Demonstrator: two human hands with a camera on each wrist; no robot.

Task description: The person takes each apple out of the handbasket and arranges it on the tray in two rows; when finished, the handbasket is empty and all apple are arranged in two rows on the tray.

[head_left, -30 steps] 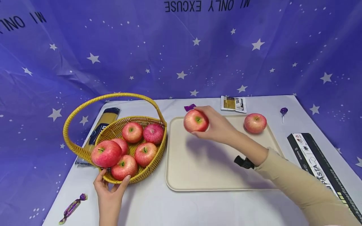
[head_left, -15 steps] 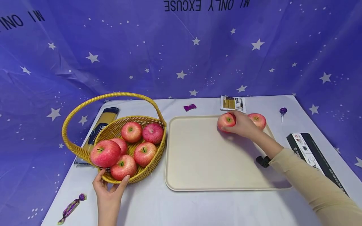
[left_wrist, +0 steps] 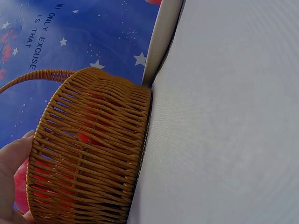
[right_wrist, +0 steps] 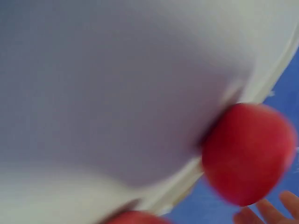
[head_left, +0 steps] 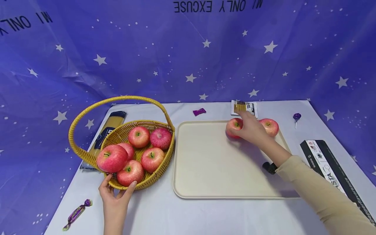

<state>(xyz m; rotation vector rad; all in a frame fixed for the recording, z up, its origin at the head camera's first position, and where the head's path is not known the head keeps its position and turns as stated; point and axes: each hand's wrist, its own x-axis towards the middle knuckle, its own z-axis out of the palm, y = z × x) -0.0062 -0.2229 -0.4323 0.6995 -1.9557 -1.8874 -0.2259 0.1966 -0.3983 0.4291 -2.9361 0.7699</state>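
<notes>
My left hand [head_left: 115,199] holds the near side of a yellow wicker basket [head_left: 158,173] with a tall arched handle. Several red apples [head_left: 152,160] lie inside it. In the left wrist view the hand [left_wrist: 10,172] is at the basket's rim, and the woven wall [left_wrist: 93,154] fills the middle. Over the back of a beige tray [head_left: 217,169], my right hand [head_left: 252,129] is around an apple [head_left: 234,127] with its fingers loosened. The right wrist view shows spread fingertips [right_wrist: 268,212] at the edge of this red apple [right_wrist: 250,154]. Another apple [head_left: 269,127] sits beside it, partly behind the hand.
A pasta pack [head_left: 113,122] lies behind the basket. A black pasta box [head_left: 326,166] is right of the tray. Behind the tray are a purple candy [head_left: 199,112] and a small sachet [head_left: 249,109]; a lollipop [head_left: 297,117] lies farther right. A wrapped candy [head_left: 77,214] lies front left.
My right hand has carried the apple rightward to the back of the tray, next to the other apple, and its fingers have lifted off it. My left hand has stayed at the basket.
</notes>
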